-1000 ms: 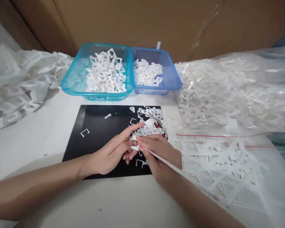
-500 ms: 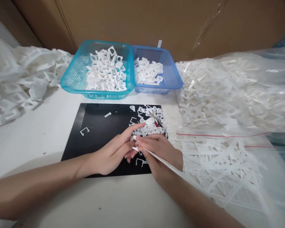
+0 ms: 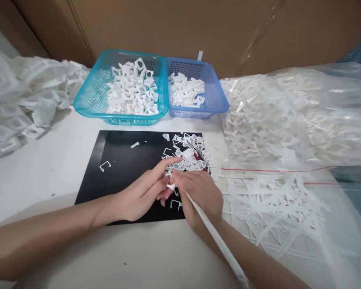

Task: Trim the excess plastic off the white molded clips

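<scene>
My left hand (image 3: 140, 195) is closed on a small white plastic part (image 3: 170, 186), pinched between thumb and fingers, with the index finger stretched out beyond it. My right hand (image 3: 203, 196) is closed round a long, thin white stick (image 3: 218, 239), whose near end runs back over my right forearm. The stick's far end meets the part, but my fingers hide the contact. Both hands are above the right side of a black mat (image 3: 123, 160). Just beyond them lies a heap of white plastic scraps (image 3: 186, 154), with red-handled cutters (image 3: 197, 154) among them.
A teal basket (image 3: 90, 94) and a blue basket (image 3: 215, 96), both holding white parts, stand behind the mat. Clear bags of white parts (image 3: 258, 116) fill the right back. White lattice frames (image 3: 276, 212) lie at the right in plastic. More white parts (image 3: 33, 96) are piled left.
The stick has swung with my right hand, so its near end now points more steeply down toward me. My left hand keeps its hold on the part. The whole view has shifted slightly.
</scene>
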The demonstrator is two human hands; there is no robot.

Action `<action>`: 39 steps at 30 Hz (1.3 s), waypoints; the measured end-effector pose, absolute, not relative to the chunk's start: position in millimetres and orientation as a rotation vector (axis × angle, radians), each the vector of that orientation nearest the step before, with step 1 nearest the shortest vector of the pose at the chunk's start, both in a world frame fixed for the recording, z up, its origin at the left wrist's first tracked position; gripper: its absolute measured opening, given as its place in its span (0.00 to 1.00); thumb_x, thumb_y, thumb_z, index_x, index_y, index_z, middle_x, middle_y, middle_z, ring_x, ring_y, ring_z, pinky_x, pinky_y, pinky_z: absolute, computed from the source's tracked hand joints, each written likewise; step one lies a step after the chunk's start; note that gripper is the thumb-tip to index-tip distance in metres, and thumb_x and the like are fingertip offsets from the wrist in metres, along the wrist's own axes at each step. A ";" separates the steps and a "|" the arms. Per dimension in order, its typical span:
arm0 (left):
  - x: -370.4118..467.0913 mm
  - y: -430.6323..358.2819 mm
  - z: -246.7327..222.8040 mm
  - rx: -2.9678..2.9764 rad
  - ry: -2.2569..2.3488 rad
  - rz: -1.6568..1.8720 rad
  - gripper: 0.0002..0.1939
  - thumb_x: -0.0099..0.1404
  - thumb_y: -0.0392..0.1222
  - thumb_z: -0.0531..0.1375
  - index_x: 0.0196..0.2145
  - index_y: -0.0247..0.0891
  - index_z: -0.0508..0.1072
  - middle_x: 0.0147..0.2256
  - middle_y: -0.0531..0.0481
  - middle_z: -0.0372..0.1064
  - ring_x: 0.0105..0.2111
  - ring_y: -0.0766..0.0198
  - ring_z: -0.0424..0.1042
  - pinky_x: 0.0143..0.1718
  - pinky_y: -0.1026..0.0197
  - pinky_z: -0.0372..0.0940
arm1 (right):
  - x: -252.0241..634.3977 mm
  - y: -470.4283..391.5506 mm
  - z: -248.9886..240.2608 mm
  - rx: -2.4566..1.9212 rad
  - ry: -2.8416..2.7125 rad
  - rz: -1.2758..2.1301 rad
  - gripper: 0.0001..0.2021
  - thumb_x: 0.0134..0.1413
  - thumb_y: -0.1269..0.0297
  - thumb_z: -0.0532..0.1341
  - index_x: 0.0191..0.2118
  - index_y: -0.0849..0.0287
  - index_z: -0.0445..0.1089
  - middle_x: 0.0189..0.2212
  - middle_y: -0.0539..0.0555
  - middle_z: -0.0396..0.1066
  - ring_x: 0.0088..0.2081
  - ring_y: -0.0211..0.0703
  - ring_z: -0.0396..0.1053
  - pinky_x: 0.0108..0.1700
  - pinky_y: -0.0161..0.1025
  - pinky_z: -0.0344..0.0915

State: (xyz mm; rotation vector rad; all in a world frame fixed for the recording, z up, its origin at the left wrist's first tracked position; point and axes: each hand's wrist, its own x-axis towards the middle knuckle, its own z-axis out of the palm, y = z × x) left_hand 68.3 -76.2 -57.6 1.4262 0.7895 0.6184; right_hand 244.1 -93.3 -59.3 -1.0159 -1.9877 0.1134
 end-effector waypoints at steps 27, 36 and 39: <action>73.4 -69.7 -48.7 1.051 0.697 0.646 0.17 0.72 0.41 0.51 0.56 0.37 0.64 0.28 0.54 0.65 0.28 0.67 0.66 0.34 0.63 0.61 | 246.8 -84.9 -52.6 -1.061 -1.766 0.544 0.10 0.56 0.74 0.61 0.38 0.51 0.76 0.37 0.49 0.80 0.40 0.41 0.76 0.43 0.41 0.72; 73.1 -71.2 -49.1 1.072 0.733 0.620 0.18 0.72 0.40 0.50 0.57 0.35 0.63 0.27 0.53 0.66 0.28 0.66 0.68 0.35 0.61 0.61 | 251.0 -85.6 -51.1 -1.085 -1.964 0.382 0.09 0.57 0.74 0.61 0.38 0.53 0.75 0.38 0.50 0.80 0.41 0.43 0.76 0.43 0.43 0.72; 72.2 -72.2 -50.6 1.080 0.744 0.599 0.19 0.71 0.38 0.49 0.59 0.34 0.61 0.27 0.53 0.66 0.29 0.65 0.69 0.37 0.60 0.62 | 252.2 -84.7 -57.0 -0.898 -2.097 0.139 0.06 0.57 0.76 0.61 0.38 0.59 0.73 0.39 0.56 0.80 0.40 0.45 0.76 0.39 0.44 0.72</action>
